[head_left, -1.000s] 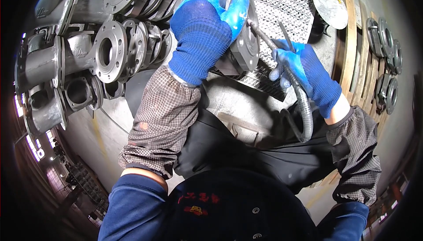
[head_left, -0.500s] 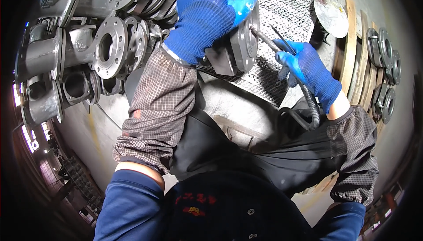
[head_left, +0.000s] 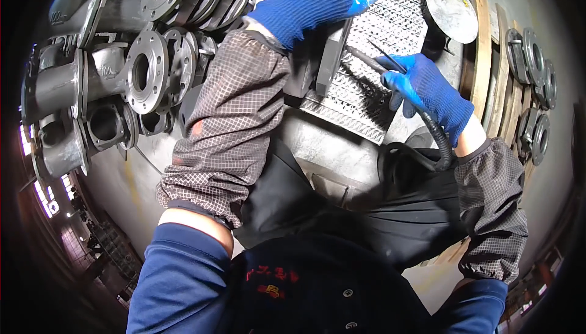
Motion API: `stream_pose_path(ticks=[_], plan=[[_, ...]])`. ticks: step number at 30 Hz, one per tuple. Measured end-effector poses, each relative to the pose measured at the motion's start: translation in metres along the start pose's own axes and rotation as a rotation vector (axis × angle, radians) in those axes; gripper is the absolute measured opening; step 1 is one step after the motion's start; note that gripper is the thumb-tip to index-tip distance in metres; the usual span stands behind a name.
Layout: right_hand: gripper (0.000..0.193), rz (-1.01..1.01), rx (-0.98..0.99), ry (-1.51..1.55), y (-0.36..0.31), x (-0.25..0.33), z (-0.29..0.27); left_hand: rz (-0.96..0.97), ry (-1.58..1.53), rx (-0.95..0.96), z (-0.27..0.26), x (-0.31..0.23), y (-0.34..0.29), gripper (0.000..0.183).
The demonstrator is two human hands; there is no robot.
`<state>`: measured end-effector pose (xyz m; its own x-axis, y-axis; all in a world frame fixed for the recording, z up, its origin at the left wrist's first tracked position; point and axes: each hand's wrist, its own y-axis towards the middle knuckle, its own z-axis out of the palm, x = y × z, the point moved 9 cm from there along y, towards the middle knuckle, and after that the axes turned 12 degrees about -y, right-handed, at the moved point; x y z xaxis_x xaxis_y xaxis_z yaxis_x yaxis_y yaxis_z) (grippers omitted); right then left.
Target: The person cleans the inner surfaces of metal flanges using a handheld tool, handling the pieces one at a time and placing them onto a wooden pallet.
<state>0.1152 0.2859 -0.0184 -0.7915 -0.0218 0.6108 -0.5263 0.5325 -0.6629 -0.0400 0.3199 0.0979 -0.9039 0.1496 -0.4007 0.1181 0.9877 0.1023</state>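
Note:
My left hand [head_left: 311, 1], in a blue knitted glove with a lighter coated palm, is closed over the top of a dark grey flanged casting [head_left: 331, 59]. The casting stands on a textured metal plate [head_left: 360, 111], a flat edge of it toward my right; my glove and sleeve hide much of it. In its blue glove, my right hand [head_left: 430, 93] grips a slim dark hand tool [head_left: 366, 59] with a thin rod or lever along it. The tool's tip lies close to the casting's right side, and a black corrugated hose [head_left: 436, 135] runs from it below my wrist.
Flanged pipe castings [head_left: 146, 71] are stacked at the left. A pale round disc [head_left: 452, 12] stands beyond my right hand. Wooden planks [head_left: 482, 59] lie at the right, with several round flanged parts [head_left: 537, 59] on them. My legs are below the plate.
My left hand has moved right and slightly farther away, and the casting has turned, its round flange face swinging out of sight. The right hand with the tool has barely shifted.

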Motion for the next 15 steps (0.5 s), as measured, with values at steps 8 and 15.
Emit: stream_pose_path(ticks=[8, 15], plan=[[0.043, -0.096, 0.169, 0.316, -0.002, 0.000, 0.021, -0.043, 0.004, -0.027, 0.012, 0.006, 0.008, 0.035], [0.047, -0.133, -0.363, 0.608, -0.051, -0.016, -0.043, 0.007, -0.327, -0.464, -0.045, -0.023, -0.059, 0.037]])
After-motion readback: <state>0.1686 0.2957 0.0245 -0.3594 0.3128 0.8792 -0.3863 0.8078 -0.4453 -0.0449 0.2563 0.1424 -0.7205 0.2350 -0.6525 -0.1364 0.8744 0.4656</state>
